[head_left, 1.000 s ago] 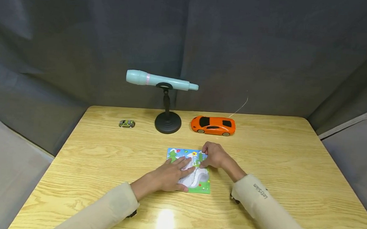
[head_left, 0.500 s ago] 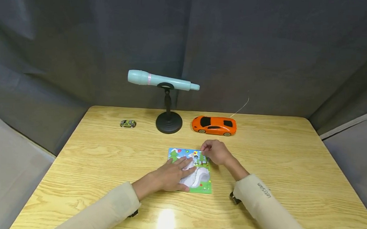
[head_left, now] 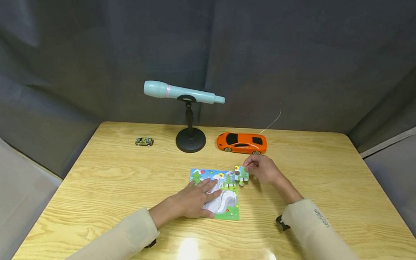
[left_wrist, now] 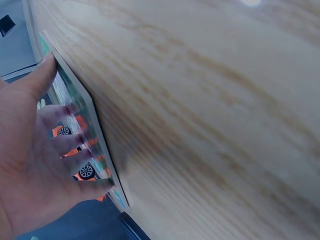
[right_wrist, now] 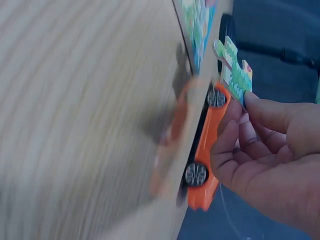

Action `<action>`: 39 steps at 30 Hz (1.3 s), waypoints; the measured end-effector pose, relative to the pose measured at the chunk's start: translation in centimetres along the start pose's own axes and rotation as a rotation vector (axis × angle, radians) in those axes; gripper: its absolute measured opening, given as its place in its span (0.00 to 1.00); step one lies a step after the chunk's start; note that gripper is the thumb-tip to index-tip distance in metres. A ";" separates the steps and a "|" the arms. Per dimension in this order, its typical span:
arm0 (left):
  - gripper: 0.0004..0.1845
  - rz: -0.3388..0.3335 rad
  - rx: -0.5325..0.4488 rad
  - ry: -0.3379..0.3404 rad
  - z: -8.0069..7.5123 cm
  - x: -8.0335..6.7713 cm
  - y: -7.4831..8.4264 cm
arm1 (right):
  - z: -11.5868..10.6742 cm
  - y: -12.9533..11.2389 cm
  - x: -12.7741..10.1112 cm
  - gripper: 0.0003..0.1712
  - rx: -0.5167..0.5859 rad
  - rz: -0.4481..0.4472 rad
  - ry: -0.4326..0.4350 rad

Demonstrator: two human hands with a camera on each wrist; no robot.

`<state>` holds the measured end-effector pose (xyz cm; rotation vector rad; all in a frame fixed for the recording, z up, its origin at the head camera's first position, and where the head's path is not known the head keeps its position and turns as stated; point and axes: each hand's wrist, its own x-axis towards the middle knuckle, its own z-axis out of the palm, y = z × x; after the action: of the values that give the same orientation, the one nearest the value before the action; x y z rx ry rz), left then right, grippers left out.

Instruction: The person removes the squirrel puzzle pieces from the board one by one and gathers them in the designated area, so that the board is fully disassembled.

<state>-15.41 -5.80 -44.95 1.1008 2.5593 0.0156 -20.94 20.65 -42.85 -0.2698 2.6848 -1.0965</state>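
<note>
While my left hand (head_left: 193,200) lies flat with straight fingers pressing on the puzzle board (head_left: 214,193) near the middle of the table (head_left: 333,172), my right hand (head_left: 264,169) has its grip pinched on a puzzle piece (head_left: 241,174), held just off the board's far right corner. From the right wrist view the piece (right_wrist: 234,73) shows green trees and sits between thumb and fingertips, raised above the wood. From the left wrist view my fingers (left_wrist: 65,145) spread over the board's (left_wrist: 82,107) printed face. Beyond the right hand, near it, an orange toy car (head_left: 242,142) stands side-on at the far edge, with a thin wire rising behind it. To its left a black stand (head_left: 190,139) carries a pale blue microphone (head_left: 183,92) lying level across its top. Farther left, well apart, sits a small green toy car (head_left: 144,141). Dark cloth hangs behind the table.
</note>
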 end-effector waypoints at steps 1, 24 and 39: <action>0.40 0.002 -0.001 0.002 0.0 0.0 0.0 | -0.5 0.3 -0.1 0.05 -0.001 0.006 0.004; 0.40 0.006 -0.010 0.010 -0.2 -0.2 0.1 | -6.8 8.4 -3.1 0.11 -0.104 0.154 0.056; 0.40 0.000 -0.007 0.004 -0.1 -0.1 0.2 | -7.7 10.3 -3.3 0.11 -0.262 0.202 0.055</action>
<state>-15.29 -5.70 -44.81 1.0991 2.5609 0.0272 -20.75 33.88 -44.33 -0.0100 2.8281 -0.7045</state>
